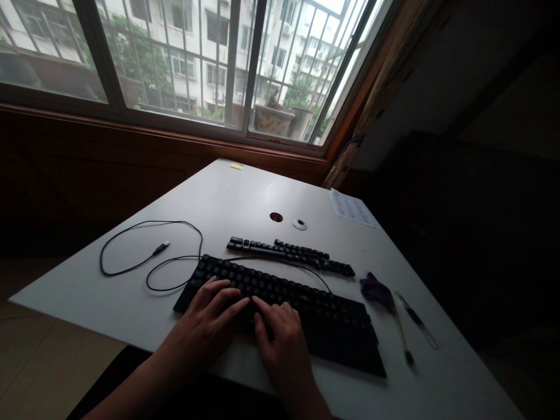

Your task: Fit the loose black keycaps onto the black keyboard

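A black keyboard (350, 318) lies at a slant on the white table, its lower right part looking bare of keycaps. My left hand (210, 312) rests over its left half, fingers spread and fingertips on the keys. Close beside it, my right hand (282, 335) reaches onto the middle with the index finger stretched out on a key and the thumb apart; its other fingers are bent. Neither hand holds anything that I can see. Behind the keyboard, loose black keycaps (280, 251) stand in rows.
The keyboard's cable (151, 221) loops at left, ending in a USB plug (161, 248). At right lie a purple cloth (377, 290), a thin brush (408, 356) and a wire keycap puller (417, 319). A cable hole (276, 217), its white cover (300, 224) and a printed sheet (352, 207) are farther back.
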`<state>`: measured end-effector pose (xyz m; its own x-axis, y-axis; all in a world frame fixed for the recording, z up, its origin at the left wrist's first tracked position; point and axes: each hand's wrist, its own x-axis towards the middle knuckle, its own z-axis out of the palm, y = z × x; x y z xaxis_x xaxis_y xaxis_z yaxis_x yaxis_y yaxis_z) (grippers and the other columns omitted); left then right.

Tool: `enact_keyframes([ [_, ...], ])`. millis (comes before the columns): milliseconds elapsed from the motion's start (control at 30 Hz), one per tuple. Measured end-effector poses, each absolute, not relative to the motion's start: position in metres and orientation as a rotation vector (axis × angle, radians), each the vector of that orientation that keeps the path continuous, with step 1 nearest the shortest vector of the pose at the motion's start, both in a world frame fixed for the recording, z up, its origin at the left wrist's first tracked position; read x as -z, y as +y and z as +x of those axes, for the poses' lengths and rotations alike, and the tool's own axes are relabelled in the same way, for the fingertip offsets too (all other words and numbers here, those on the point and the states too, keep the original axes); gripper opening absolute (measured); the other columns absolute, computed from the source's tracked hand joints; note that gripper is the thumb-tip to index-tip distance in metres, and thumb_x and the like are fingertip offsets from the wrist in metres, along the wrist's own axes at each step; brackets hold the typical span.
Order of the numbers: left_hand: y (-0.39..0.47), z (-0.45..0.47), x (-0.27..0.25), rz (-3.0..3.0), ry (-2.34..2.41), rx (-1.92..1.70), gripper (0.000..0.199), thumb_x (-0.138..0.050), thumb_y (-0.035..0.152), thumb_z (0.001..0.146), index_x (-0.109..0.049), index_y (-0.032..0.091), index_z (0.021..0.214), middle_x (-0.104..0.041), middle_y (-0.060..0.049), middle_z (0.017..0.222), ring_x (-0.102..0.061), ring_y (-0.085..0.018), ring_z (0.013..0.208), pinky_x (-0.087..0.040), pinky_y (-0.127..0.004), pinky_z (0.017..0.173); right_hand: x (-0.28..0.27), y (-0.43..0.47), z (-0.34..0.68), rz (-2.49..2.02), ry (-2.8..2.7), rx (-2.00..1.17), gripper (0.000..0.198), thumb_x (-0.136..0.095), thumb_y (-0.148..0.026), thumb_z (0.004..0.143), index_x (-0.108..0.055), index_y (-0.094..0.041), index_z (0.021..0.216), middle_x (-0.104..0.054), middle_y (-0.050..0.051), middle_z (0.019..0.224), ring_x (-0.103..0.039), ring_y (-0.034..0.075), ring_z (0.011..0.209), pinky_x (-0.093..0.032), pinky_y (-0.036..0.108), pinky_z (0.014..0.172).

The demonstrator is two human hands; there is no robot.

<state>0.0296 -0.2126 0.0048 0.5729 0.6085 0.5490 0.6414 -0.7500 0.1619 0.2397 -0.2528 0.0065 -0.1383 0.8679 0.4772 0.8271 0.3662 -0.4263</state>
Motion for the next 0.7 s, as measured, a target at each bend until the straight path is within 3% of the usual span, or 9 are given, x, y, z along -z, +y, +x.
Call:
enact_keyframes([
  [700,-0.2102,0.0305,-0.0033,-2.747,-1.096,0.930,0.040,-0.058,0.013,0.098,-0.065,0.027,0.135,-0.064,-0.008,0.131,-0.047,-0.032,0.135,-0.043,-0.060,0.119,-0.0074,-0.2511,0.2379,-1.503,-2.020,-0.065,0.036,-0.054,-0.012,0.099,-0.071,-0.029,0.126,-0.069,0.001,0.087,-0.058,0.020,0.089,-0.038,0.037,0.089],
])
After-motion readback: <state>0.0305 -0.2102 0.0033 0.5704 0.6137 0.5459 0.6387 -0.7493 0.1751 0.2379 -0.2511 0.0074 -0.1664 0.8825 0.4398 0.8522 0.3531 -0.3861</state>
